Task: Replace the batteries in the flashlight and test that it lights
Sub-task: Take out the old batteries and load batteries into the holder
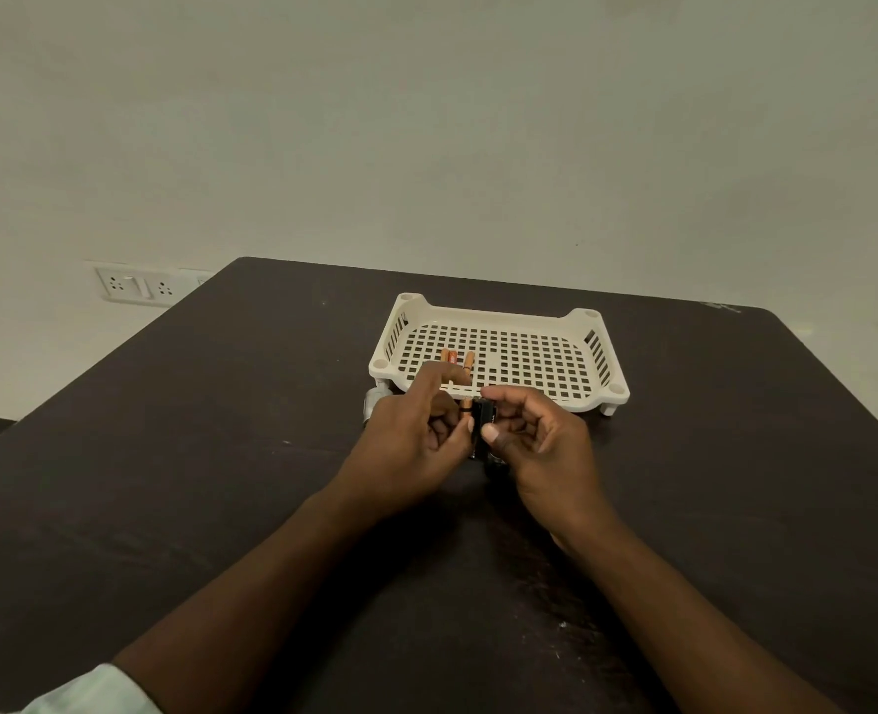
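Note:
Both my hands meet just in front of the white perforated tray (596,353). My right hand (534,440) pinches a small black battery holder (484,417) between thumb and fingers. My left hand (416,430) presses an orange and black battery (465,404) against the holder's left side. Two or three more orange batteries (456,359) lie in the tray's near left part, partly behind my left fingers. A grey piece, likely part of the flashlight (373,403), lies on the table behind my left hand, mostly hidden.
The dark table (220,481) runs to the pale wall behind; its back edge is just beyond the tray. A white socket panel (135,286) sits on the wall at the left. A pale sleeve (91,693) shows at the bottom left.

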